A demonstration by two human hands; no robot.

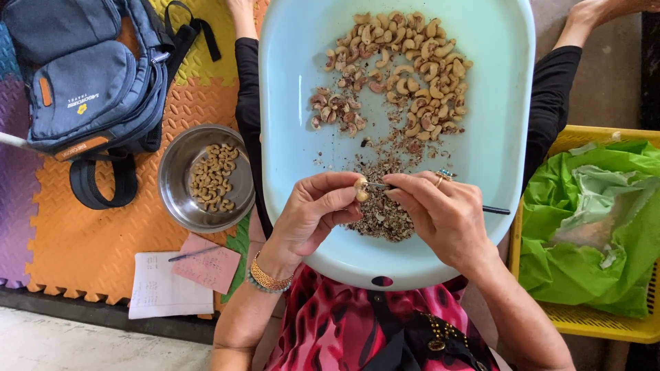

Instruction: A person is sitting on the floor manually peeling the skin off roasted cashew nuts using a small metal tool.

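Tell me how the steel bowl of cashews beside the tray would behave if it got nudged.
The steel bowl would probably slide poorly, since it sits on a textured orange foam mat. Its rounded wall suggests it might rock rather than tip, as it looks wide and shallow. The peeled cashews fill only part of it, so it is likely light, and they would probably shift loosely inside.

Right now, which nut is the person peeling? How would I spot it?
Find the big pale blue tub on the lap. At its near edge, above the heap of peelings, the left hand pinches one cashew. It alone is lifted and touched by the right hand's thin tool.
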